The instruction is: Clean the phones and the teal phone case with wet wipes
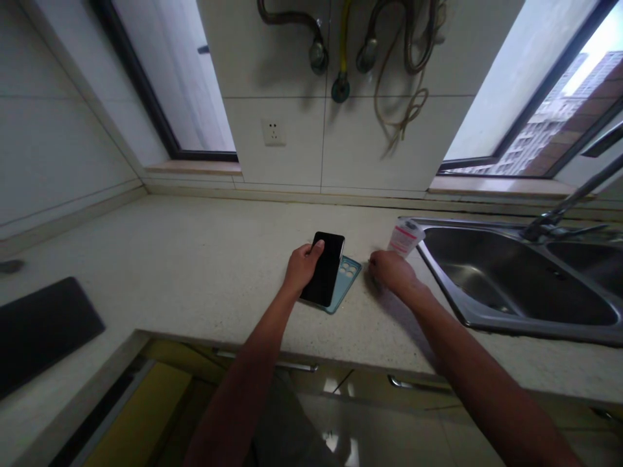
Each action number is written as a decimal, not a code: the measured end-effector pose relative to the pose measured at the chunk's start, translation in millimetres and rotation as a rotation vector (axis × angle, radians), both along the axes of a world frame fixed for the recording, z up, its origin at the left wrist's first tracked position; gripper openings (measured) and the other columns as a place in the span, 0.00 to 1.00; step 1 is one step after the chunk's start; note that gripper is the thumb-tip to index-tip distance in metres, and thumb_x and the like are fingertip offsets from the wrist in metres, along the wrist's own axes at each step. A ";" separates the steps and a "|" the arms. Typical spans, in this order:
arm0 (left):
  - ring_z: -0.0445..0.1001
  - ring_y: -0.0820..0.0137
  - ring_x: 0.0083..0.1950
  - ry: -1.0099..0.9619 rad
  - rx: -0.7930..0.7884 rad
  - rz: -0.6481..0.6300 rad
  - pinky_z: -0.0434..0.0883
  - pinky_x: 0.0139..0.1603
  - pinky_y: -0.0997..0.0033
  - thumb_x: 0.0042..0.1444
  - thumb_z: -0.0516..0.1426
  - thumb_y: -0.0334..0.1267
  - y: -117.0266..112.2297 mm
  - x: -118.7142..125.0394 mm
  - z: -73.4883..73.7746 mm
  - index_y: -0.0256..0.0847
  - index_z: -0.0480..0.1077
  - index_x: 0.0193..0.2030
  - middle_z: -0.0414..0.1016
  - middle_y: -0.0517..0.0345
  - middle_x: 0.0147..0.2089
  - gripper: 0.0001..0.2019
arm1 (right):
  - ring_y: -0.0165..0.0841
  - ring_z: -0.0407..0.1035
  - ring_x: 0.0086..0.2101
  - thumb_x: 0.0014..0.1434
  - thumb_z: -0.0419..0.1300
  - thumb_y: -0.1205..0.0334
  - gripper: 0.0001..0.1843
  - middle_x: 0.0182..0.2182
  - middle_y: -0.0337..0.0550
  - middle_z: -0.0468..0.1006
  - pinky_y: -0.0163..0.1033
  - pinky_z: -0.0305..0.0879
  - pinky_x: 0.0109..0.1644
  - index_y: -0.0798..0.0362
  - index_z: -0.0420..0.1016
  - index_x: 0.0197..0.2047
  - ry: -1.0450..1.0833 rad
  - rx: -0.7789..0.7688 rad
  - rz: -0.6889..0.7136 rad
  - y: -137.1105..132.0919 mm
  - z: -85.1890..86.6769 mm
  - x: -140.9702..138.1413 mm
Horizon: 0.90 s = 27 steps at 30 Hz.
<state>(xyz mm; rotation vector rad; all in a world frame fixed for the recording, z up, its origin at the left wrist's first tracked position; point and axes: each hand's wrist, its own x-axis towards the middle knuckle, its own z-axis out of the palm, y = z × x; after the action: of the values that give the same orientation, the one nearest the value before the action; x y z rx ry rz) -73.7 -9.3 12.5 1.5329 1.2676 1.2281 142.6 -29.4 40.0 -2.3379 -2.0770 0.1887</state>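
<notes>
My left hand (302,267) grips a black smartphone (325,272), thumb over its edge, directly above a teal phone case (349,275) on the speckled countertop (195,259). My right hand (392,271) sits curled just beside a pink-and-white packet (405,237) (I cannot tell if those fingers close on anything), with the steel sink (440,275) past it.

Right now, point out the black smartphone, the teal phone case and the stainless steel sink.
Black smartphone (327,269): head view, on its dark flat face.
Teal phone case (349,277): head view, on the end with the round cutouts.
Stainless steel sink (487,272): head view, on the left basin's inner wall.
</notes>
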 end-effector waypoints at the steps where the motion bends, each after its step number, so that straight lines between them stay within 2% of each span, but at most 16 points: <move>1: 0.55 0.74 0.26 0.038 0.007 0.005 0.51 0.27 0.71 0.55 0.53 0.68 0.5 1.0 -1.3 0.42 0.57 0.23 0.55 0.64 0.23 0.29 | 0.46 0.77 0.46 0.65 0.52 0.67 0.17 0.46 0.63 0.81 0.42 0.69 0.45 0.59 0.80 0.50 0.010 0.016 -0.004 -0.2 0.8 1.0; 5: 0.58 0.73 0.25 0.202 -0.001 0.025 0.51 0.27 0.70 0.56 0.53 0.65 2.3 2.5 -4.6 0.41 0.59 0.22 0.58 0.62 0.22 0.28 | 0.44 0.77 0.47 0.67 0.55 0.58 0.17 0.47 0.56 0.81 0.41 0.69 0.48 0.54 0.79 0.51 0.107 0.075 0.062 -0.7 1.3 -1.6; 9: 0.61 0.71 0.25 0.297 -0.006 0.054 0.52 0.28 0.69 0.56 0.54 0.62 1.7 2.0 -5.3 0.42 0.61 0.20 0.61 0.60 0.20 0.26 | 0.45 0.77 0.45 0.68 0.54 0.47 0.25 0.44 0.62 0.81 0.42 0.68 0.47 0.60 0.80 0.48 0.122 0.007 0.097 0.0 -7.3 -9.9; 12: 0.61 0.70 0.24 0.298 -0.011 0.079 0.51 0.28 0.69 0.54 0.56 0.62 0.9 2.0 -5.5 0.42 0.61 0.18 0.61 0.59 0.19 0.26 | 0.44 0.77 0.44 0.68 0.54 0.50 0.23 0.43 0.63 0.81 0.42 0.68 0.46 0.62 0.80 0.48 0.134 -0.002 0.119 1.7 -16.0 -14.0; 15: 0.61 0.69 0.24 0.308 -0.005 0.081 0.51 0.29 0.68 0.54 0.57 0.61 1.0 2.0 -6.3 0.43 0.63 0.18 0.62 0.58 0.19 0.26 | 0.42 0.77 0.44 0.66 0.55 0.55 0.19 0.44 0.59 0.82 0.40 0.67 0.45 0.59 0.80 0.47 0.176 0.044 0.134 3.3 -20.5 -16.0; 18: 0.61 0.69 0.24 0.321 -0.019 0.053 0.51 0.29 0.68 0.53 0.59 0.59 1.9 1.3 -7.0 0.42 0.65 0.18 0.62 0.58 0.19 0.24 | 0.39 0.77 0.40 0.65 0.55 0.58 0.16 0.40 0.55 0.82 0.38 0.67 0.43 0.58 0.80 0.46 0.261 0.101 0.117 4.5 -20.9 -16.6; 23: 0.62 0.70 0.25 0.267 -0.079 0.046 0.52 0.29 0.69 0.52 0.62 0.55 2.2 -0.5 -4.6 0.41 0.66 0.18 0.63 0.60 0.20 0.22 | 0.33 0.75 0.30 0.65 0.51 0.63 0.14 0.31 0.47 0.81 0.36 0.69 0.39 0.57 0.78 0.41 0.628 0.203 0.072 9.5 -26.7 -17.3; 27: 0.64 0.69 0.26 0.319 -0.056 0.084 0.54 0.30 0.69 0.54 0.61 0.56 -1.0 -0.3 0.6 0.41 0.72 0.23 0.67 0.58 0.22 0.21 | 0.31 0.74 0.27 0.64 0.53 0.61 0.12 0.31 0.44 0.79 0.38 0.74 0.35 0.56 0.76 0.41 1.036 0.194 0.030 13.4 -34.9 -23.1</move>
<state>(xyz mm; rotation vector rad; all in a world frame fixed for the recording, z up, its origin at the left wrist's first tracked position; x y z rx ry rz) -74.0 -10.2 13.1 1.6964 1.5714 1.0159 119.5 -16.0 5.2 -1.5312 -1.4858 0.9101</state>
